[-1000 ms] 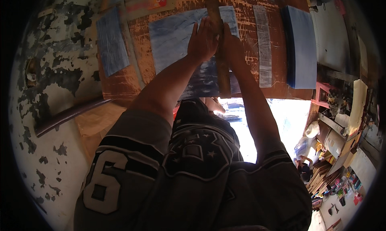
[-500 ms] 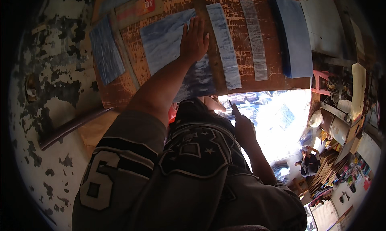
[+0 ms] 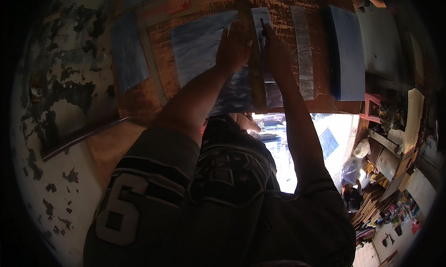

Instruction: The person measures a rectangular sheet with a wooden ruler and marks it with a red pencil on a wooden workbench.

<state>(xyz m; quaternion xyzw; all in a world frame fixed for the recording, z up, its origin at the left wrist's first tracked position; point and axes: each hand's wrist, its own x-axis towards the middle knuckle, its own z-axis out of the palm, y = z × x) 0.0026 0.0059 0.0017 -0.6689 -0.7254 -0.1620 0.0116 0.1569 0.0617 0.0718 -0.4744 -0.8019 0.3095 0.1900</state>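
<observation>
While the left hand [image 3: 233, 48] lies flat, fingers extended and gripping nothing, thumb side over the straightedge, the right hand [image 3: 276, 53] has its fingers curled closed around a dark, slim tool.

Straightedge [image 3: 258, 88]: brown, long, narrow; laid across the blue sheet [image 3: 195, 44]; long axis running from near table edge to far side, far end leaning slightly left.

Tool [image 3: 263, 27]: above the narrow part of the sheet just right of the straightedge; tip pointing away from the person, slightly left; contact with the sheet cannot be told.

Further right on the table [image 3: 323, 79]: one clear strip [image 3: 304, 53]; one blue stack [image 3: 350, 53].

Changes: half a second ago, right hand and tool were below the near table edge; now both are over the sheet. Left hand remains on the sheet.
</observation>
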